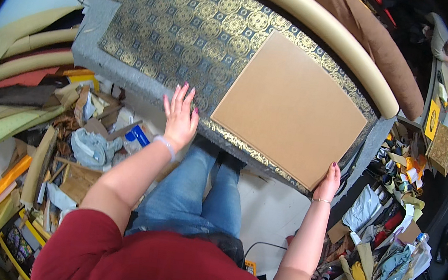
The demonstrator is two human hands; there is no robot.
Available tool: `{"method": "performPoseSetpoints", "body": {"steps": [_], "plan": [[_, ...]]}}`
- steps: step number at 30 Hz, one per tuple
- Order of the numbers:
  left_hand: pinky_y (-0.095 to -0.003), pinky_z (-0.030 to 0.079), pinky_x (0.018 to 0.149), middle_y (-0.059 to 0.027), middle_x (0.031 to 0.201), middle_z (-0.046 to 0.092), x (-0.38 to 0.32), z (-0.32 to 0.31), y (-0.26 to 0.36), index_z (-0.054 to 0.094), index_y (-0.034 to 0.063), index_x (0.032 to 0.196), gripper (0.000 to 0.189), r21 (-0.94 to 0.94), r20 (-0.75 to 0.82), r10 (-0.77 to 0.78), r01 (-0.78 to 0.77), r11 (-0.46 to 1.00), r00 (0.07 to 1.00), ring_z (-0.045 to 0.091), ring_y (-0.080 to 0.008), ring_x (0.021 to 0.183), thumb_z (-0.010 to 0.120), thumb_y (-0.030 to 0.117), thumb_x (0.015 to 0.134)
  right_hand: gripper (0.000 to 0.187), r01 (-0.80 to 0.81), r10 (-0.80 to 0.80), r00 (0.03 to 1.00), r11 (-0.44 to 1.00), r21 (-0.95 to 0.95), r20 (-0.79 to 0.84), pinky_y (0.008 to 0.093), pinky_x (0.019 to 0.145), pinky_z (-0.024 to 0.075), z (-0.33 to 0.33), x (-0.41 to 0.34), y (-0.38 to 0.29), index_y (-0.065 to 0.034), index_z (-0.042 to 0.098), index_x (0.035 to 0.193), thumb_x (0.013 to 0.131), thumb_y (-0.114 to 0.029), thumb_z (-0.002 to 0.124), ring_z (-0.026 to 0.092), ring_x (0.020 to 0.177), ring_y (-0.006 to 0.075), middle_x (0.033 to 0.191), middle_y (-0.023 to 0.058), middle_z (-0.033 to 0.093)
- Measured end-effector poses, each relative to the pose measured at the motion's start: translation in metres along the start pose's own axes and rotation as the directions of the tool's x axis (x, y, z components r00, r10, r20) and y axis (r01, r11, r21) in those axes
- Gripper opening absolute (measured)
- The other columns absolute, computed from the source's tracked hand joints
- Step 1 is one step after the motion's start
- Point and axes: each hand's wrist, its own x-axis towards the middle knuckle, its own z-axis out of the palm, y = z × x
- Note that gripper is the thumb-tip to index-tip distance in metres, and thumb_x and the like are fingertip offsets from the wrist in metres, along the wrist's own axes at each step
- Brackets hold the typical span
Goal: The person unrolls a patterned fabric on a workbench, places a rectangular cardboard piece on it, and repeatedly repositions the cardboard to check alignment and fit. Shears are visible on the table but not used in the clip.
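A flat brown board (pixel 289 110) with a line running along its edges lies on a dark fabric with gold medallions (pixel 178 31). The fabric covers much of a worktable with grey covering (pixel 128 73). My right hand (pixel 328 182) grips the board's near right corner, its thumb along the edge and its other fingers mostly hidden. To the left of the board, my left hand (pixel 181 116) is at the table's front edge with fingers spread and nothing in it. Whether its fingertips touch the fabric I cannot tell.
A cream roll (pixel 324 23) and a brown roll (pixel 386 63) lie along the far side. More rolled material (pixel 30 55) is stacked at left. Scrap heaps (pixel 99 146) flank me on both sides. At far right, a person's arm (pixel 440 44) reaches over a cluttered bench (pixel 438 81).
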Motion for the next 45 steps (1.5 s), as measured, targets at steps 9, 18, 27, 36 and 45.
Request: {"method": "performPoseSetpoints", "body": {"steps": [9, 18, 27, 36, 45], "plan": [[-0.0596, 0.017, 0.124, -0.0147, 0.152, 0.047, 0.049, -0.019, 0.024, 0.054, 0.0045, 0.139, 0.050, -0.129, 0.076, 0.069, -0.059, 0.990, 0.995, 0.037, -0.0344, 0.148, 0.057, 0.001, 0.089, 0.025, -0.077, 0.086, 0.995, 0.981, 0.175, -0.044, 0.0332, 0.094, 0.0538, 0.004, -0.003, -0.004, -0.0027, 0.063, 0.121, 0.104, -0.021, 0.062, 0.067, 0.105, 0.0182, 0.115, 0.0062, 0.071], [-0.0545, 0.023, 0.124, -0.0141, 0.154, 0.046, 0.117, -0.016, -0.015, 0.053, 0.0050, 0.141, 0.050, -0.025, -0.025, 0.192, -0.192, 0.981, 0.981, 0.038, -0.0330, 0.147, 0.056, 0.004, 0.091, 0.031, -0.021, 0.030, 0.995, 0.995, 0.094, -0.092, 0.0327, 0.095, 0.0528, 0.016, 0.013, -0.015, -0.0009, 0.062, 0.128, 0.105, -0.023, 0.060, 0.067, 0.107, 0.0174, 0.118, 0.0064, 0.070], [-0.0553, 0.021, 0.123, -0.0155, 0.156, 0.041, 0.114, -0.014, -0.020, 0.046, 0.0059, 0.146, 0.057, -0.032, 0.013, 0.212, -0.211, 0.977, 0.977, 0.035, -0.0346, 0.149, 0.054, 0.004, 0.089, 0.034, -0.024, 0.032, 0.994, 0.996, 0.086, -0.100, 0.0335, 0.098, 0.0512, 0.022, 0.012, -0.023, -0.0007, 0.063, 0.130, 0.104, -0.023, 0.062, 0.066, 0.110, 0.0179, 0.122, 0.0065, 0.070], [-0.0567, 0.020, 0.124, -0.0170, 0.156, 0.040, 0.114, -0.017, -0.018, 0.044, 0.0055, 0.146, 0.060, -0.022, 0.059, 0.200, -0.199, 0.980, 0.978, 0.033, -0.0358, 0.149, 0.054, 0.003, 0.087, 0.032, -0.005, 0.022, 0.987, 0.994, 0.108, -0.156, 0.0325, 0.093, 0.0533, 0.025, 0.026, -0.028, 0.0009, 0.063, 0.129, 0.105, -0.019, 0.060, 0.067, 0.106, 0.0181, 0.118, 0.0084, 0.071], [-0.0573, 0.020, 0.123, -0.0140, 0.158, 0.038, 0.115, -0.016, -0.018, 0.045, 0.0059, 0.146, 0.058, 0.053, 0.073, 0.208, -0.212, 0.976, 0.975, 0.032, -0.0332, 0.150, 0.057, 0.010, 0.089, 0.037, 0.040, -0.039, 0.970, 0.999, 0.000, -0.239, 0.0322, 0.095, 0.0516, 0.043, 0.027, -0.034, 0.0018, 0.066, 0.126, 0.103, -0.027, 0.064, 0.066, 0.106, 0.0172, 0.119, 0.0084, 0.071]]}}
